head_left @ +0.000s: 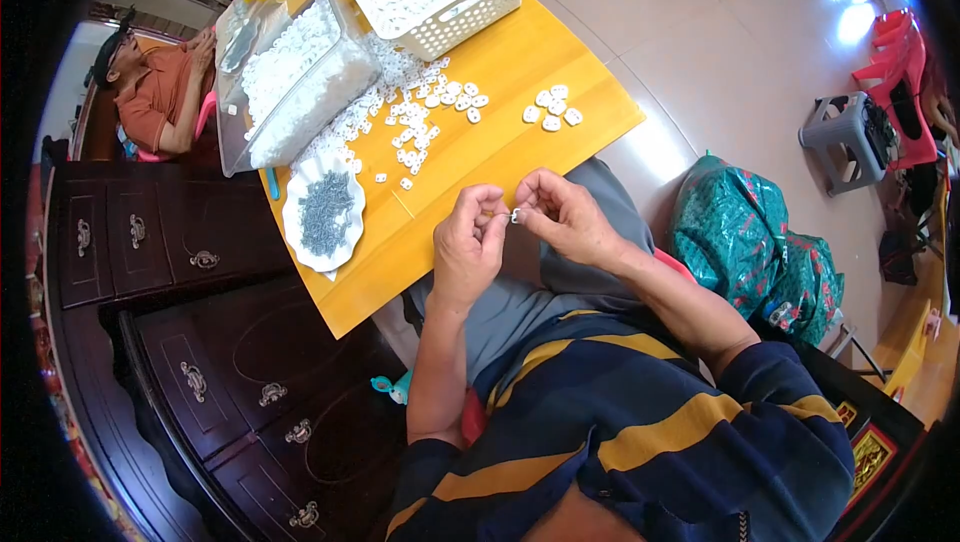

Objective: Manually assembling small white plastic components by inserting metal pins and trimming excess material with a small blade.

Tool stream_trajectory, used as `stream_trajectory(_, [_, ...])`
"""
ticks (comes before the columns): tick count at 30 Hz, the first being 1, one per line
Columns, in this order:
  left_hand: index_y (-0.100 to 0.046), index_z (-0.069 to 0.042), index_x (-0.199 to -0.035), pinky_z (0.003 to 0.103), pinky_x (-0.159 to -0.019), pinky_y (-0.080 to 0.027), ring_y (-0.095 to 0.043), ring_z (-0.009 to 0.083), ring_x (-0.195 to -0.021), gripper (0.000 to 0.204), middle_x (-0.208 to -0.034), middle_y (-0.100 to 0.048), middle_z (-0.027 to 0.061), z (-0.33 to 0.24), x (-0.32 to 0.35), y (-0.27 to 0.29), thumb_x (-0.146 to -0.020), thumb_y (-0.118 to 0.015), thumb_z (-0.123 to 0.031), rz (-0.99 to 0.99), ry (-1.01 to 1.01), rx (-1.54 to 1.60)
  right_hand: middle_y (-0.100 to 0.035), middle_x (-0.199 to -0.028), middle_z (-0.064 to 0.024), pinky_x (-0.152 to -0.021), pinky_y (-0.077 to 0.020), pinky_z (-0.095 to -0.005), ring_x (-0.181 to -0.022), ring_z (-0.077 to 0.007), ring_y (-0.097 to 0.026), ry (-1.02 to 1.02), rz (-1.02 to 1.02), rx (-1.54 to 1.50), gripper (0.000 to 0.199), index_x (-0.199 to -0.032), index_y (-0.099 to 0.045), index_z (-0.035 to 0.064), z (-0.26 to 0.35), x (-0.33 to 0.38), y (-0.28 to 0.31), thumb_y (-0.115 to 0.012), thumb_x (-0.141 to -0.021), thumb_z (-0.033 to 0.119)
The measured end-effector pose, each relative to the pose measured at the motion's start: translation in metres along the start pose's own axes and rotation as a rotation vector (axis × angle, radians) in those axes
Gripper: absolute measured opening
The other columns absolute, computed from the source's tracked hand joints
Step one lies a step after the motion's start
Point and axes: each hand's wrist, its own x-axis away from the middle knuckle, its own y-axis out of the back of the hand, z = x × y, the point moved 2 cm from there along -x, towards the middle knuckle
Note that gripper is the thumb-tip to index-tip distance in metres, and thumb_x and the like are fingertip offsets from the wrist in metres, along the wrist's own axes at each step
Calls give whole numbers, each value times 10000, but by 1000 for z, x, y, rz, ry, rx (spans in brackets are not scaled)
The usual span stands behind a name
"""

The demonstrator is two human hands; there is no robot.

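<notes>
Both hands' fingers pinch one small white piece (pixel 516 214), left hand (pixel 468 247), right hand (pixel 570 217), five finished pieces (pixel 553 108) lying apart.

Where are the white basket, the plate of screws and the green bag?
white basket (pixel 470 17): head view, on its front wall.
plate (pixel 300 237): head view, on its bare left rim.
green bag (pixel 735 237): head view, on its middle.

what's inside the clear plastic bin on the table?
The clear plastic bin holds a heap of small white pieces, banked against its tilted walls. Whatever sits beneath the heap is covered, and glare blurs the upper part.
</notes>
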Motion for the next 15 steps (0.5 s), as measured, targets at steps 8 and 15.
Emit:
stream_trajectory(8, [-579,-22,-1158,289,-607,-518,-679,169,-673,297,-843,-680,98,-4,2,-1,-884,-636,79,32,-30,-70,-528,-812,55,-616,-412,-196,-701,-15,-479,25,16,41,111,-1029,-555,47,-1,2,1,-639,-960,28])
stream_trajectory(15, [-578,-25,-1162,296,-603,-519,-676,176,-658,308,-824,-677,105,-6,2,-3,-879,-630,84,41,-57,-110,-518,-798,56,-613,-418,-207,-694,-26,-479,58,6,98,120,-1016,-555,49,1,3,-1,-645,-940,23])
